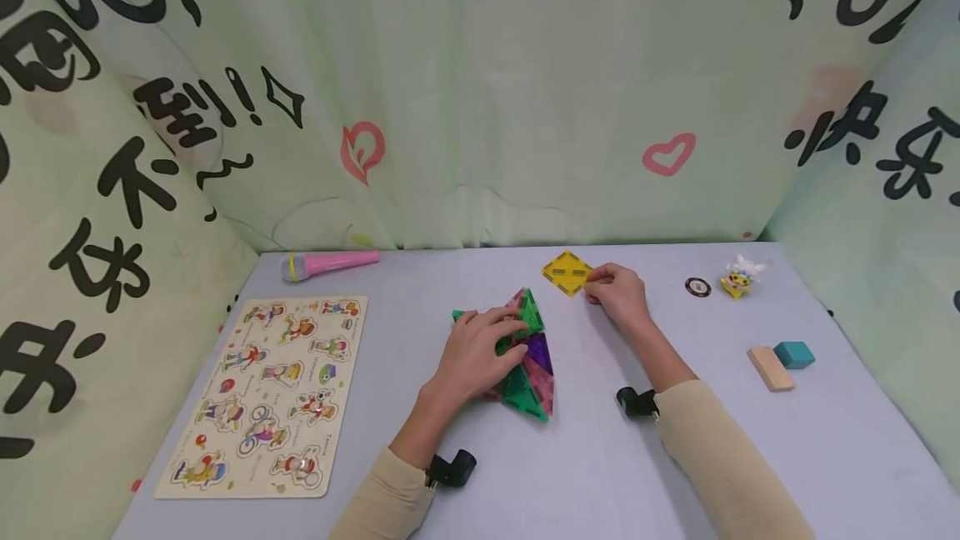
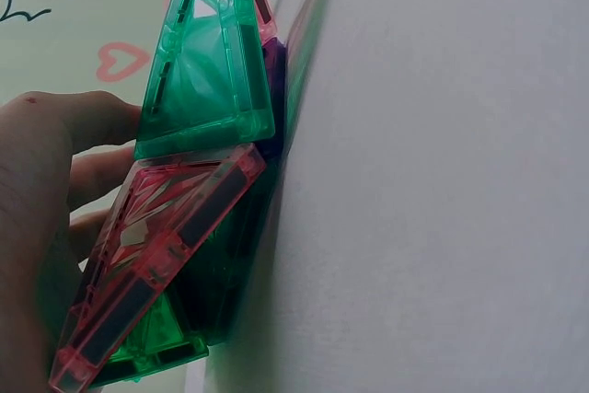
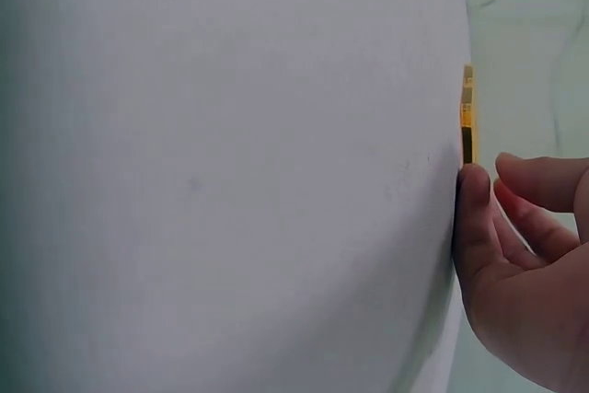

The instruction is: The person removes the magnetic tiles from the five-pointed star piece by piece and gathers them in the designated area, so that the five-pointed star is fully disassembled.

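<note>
Near the middle of the table, in the head view, my left hand [image 1: 480, 350] holds a cluster of translucent magnetic tiles [image 1: 538, 386] in green, pink and purple. In the left wrist view, its fingers [image 2: 103, 177] curl along the far side of a green triangular tile [image 2: 207, 52] and a pink one [image 2: 161, 236]. A yellow square magnetic tile [image 1: 567, 273] lies farther back, with my right hand [image 1: 618, 294] pinching its right corner. Only that tile's thin edge [image 3: 467, 112] shows in the right wrist view, just beyond the thumb.
On the left lie a picture puzzle board [image 1: 262, 398] and a pink toy microphone [image 1: 333, 263]. A round black-and-white disc [image 1: 697, 287] and a small figurine [image 1: 738, 276] stand back right, with a wooden block [image 1: 771, 369] and a teal block [image 1: 795, 354] nearer. Printed curtains [image 1: 525, 107] surround the table.
</note>
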The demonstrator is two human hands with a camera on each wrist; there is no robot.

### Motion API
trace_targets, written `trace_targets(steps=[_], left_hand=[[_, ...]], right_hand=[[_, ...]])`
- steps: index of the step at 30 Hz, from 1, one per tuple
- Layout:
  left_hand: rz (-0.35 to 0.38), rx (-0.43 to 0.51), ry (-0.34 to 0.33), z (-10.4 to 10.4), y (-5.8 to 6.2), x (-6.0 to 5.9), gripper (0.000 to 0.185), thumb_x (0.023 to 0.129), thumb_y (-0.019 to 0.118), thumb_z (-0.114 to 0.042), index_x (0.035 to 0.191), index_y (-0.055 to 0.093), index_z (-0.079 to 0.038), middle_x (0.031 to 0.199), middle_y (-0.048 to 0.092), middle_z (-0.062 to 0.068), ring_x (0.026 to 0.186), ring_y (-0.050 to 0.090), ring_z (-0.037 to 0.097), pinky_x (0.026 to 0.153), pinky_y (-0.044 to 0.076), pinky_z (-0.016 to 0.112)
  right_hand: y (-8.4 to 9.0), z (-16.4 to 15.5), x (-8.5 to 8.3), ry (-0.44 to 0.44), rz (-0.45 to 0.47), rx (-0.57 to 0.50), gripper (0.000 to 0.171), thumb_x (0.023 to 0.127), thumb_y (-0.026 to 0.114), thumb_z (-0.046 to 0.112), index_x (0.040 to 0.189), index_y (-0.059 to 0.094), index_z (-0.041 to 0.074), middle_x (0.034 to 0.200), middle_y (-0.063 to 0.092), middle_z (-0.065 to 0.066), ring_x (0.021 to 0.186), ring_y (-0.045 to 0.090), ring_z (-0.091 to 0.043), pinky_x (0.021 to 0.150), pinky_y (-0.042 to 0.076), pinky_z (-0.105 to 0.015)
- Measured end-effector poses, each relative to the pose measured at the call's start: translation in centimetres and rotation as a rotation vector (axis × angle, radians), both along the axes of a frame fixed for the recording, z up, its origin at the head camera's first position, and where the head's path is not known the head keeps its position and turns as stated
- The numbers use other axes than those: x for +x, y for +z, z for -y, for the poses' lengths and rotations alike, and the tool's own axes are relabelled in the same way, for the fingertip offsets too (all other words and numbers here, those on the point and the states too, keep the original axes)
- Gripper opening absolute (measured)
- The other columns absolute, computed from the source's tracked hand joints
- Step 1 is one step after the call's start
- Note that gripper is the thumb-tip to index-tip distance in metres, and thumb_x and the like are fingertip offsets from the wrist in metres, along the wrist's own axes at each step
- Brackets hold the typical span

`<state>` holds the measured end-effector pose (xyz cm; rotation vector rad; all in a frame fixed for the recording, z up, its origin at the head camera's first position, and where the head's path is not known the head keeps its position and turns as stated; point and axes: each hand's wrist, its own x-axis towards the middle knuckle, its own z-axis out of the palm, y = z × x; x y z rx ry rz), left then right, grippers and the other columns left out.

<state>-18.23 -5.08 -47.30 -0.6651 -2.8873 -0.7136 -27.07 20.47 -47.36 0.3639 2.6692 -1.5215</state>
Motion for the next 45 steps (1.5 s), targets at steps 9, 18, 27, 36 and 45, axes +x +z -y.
trace_targets(steps=[9, 18, 27, 36, 45], left_hand=[[0.001, -0.01, -0.004, 0.0, 0.1, 0.0, 0.036, 0.095, 0.059, -0.044, 0.127, 0.068, -0.03, 0.145, 0.055, -0.009, 0.136, 0.051, 0.015, 0.117, 0.032, 0.05], [0.01, -0.02, -0.002, 0.2, 0.1, -0.1, 0.037, 0.095, 0.06, -0.045, 0.128, 0.067, -0.03, 0.146, 0.055, -0.009, 0.137, 0.05, 0.015, 0.118, 0.031, 0.05], [0.015, 0.005, -0.014, 0.1, 0.0, -0.2, 0.037, 0.095, 0.06, -0.045, 0.128, 0.067, -0.029, 0.146, 0.055, -0.009, 0.137, 0.049, 0.015, 0.118, 0.03, 0.051], [0.071, 0.03, -0.104, 0.9, 0.2, -0.4, 0.04, 0.098, 0.058, -0.048, 0.133, 0.064, -0.029, 0.151, 0.049, -0.006, 0.141, 0.045, 0.016, 0.12, 0.026, 0.053], [0.105, 0.059, -0.13, 1.1, 0.1, -0.5, 0.042, 0.097, 0.057, -0.048, 0.134, 0.063, -0.028, 0.153, 0.047, -0.005, 0.142, 0.044, 0.018, 0.122, 0.022, 0.053]], right_hand=[[0.5, 0.4, 2.1, 0.184, -0.013, 0.049, 0.026, 0.095, 0.064, 0.018, 0.113, 0.065, -0.001, 0.103, 0.068, -0.018, 0.08, 0.064, -0.018, 0.071, 0.055, -0.021], [1.2, 1.9, 4.3, 0.435, 0.082, 0.089, 0.025, 0.093, 0.066, 0.018, 0.11, 0.072, 0.001, 0.094, 0.073, -0.011, 0.074, 0.062, -0.015, 0.07, 0.053, -0.025], [1.3, 2.9, 5.6, 0.523, 0.149, 0.017, 0.027, 0.094, 0.064, 0.015, 0.114, 0.071, -0.002, 0.082, 0.069, -0.009, 0.067, 0.056, -0.016, 0.062, 0.051, -0.028], [1.2, 3.2, 6.5, 0.479, 0.172, -0.046, 0.033, 0.095, 0.063, 0.017, 0.122, 0.068, -0.001, 0.07, 0.064, -0.007, 0.06, 0.054, -0.016, 0.058, 0.049, -0.028], [1.0, 3.4, 6.5, 0.436, 0.195, -0.107, 0.034, 0.095, 0.059, 0.018, 0.12, 0.068, -0.003, 0.073, 0.063, -0.004, 0.056, 0.054, -0.012, 0.055, 0.049, -0.027]])
